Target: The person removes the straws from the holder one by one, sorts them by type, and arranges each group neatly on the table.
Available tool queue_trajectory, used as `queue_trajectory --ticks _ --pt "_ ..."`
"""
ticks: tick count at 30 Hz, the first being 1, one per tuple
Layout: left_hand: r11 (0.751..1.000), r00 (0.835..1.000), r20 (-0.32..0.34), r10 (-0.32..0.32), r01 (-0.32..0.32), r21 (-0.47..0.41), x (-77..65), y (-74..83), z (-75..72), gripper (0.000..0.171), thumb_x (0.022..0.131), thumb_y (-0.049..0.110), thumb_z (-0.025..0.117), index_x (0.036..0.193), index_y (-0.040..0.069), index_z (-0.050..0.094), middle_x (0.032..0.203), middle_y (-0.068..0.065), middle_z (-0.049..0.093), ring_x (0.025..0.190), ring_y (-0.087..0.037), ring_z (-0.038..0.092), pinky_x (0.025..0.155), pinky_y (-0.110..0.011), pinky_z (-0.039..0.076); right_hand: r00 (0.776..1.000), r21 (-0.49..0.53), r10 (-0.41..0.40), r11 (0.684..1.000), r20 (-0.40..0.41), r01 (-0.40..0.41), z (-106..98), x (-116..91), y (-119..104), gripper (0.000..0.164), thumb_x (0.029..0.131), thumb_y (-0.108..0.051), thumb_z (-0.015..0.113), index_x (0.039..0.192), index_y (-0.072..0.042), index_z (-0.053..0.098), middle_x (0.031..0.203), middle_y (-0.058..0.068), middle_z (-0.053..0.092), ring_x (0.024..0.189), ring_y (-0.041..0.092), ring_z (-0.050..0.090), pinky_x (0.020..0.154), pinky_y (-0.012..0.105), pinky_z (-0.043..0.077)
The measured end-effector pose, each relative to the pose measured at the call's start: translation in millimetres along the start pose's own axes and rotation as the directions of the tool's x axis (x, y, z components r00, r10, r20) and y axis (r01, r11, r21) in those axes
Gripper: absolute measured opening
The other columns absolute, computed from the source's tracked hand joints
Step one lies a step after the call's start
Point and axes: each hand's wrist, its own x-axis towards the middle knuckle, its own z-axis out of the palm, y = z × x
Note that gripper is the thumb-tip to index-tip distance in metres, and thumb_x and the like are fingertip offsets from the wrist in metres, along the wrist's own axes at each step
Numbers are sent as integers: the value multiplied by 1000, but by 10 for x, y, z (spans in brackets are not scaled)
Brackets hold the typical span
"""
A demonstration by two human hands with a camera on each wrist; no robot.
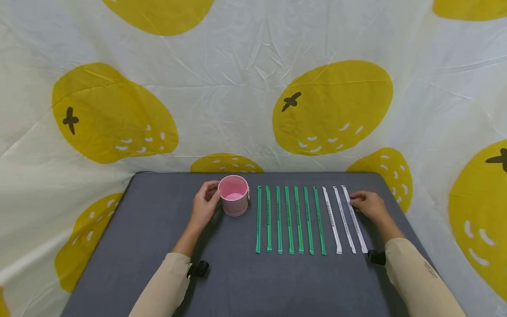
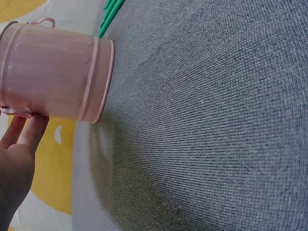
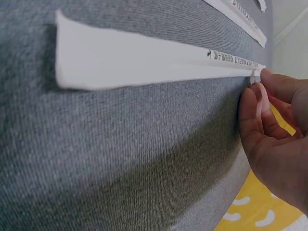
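Observation:
The left hand (image 1: 203,205) holds a small pink bucket (image 1: 234,204) by its left side. In the left wrist view, that hand's fingers (image 2: 31,132) are at the bucket's small side handle, and the bucket stands upright on the cloth. No contents show inside it. At the far right of the row, the right hand (image 1: 368,204) pinches the upper end of the outermost white wrapped straw (image 1: 354,220). The right wrist view shows this straw (image 3: 130,60) lying flat, with dark print, its far end between thumb and fingertips.
Several green wrapped straws (image 1: 289,220) lie side by side, right of the bucket. Two more white wrapped straws (image 1: 332,220) lie between them and the outermost one. A grey cloth (image 1: 253,286) covers the table. Behind hangs a white curtain (image 1: 233,119) with yellow fruit shapes.

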Motion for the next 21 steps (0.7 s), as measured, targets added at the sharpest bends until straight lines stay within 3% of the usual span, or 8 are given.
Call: queue_trajectory --ticks 3,11,21 --pt "1000 1000 0 9 -9 -3 3 3 -3 36 92 5 62 123 -11 54 121 -31 59 113 -45 58 99 -52 47 1000 9 -21 1000 -17 21 -23 -27 -5 34 94 -19 63 120 4 61 100 22 67 75 17 65 62 24 54" --pt "995 999 18 -36 35 89 -20 44 -12 35 94 10 60 126 -5 54 122 -27 61 110 -45 62 95 -52 50 989 -4 -103 995 -108 103 -169 -124 -203 38 99 -31 53 124 -3 60 107 23 66 70 13 63 60 27 51" --pt "985 1000 7 1 -2 175 -39 43 22 35 95 11 60 126 -4 53 121 -24 62 111 -40 62 93 -55 50 958 -13 -192 981 -213 194 -365 -305 -639 41 97 -42 53 121 -11 64 106 16 68 70 -4 58 60 16 49"
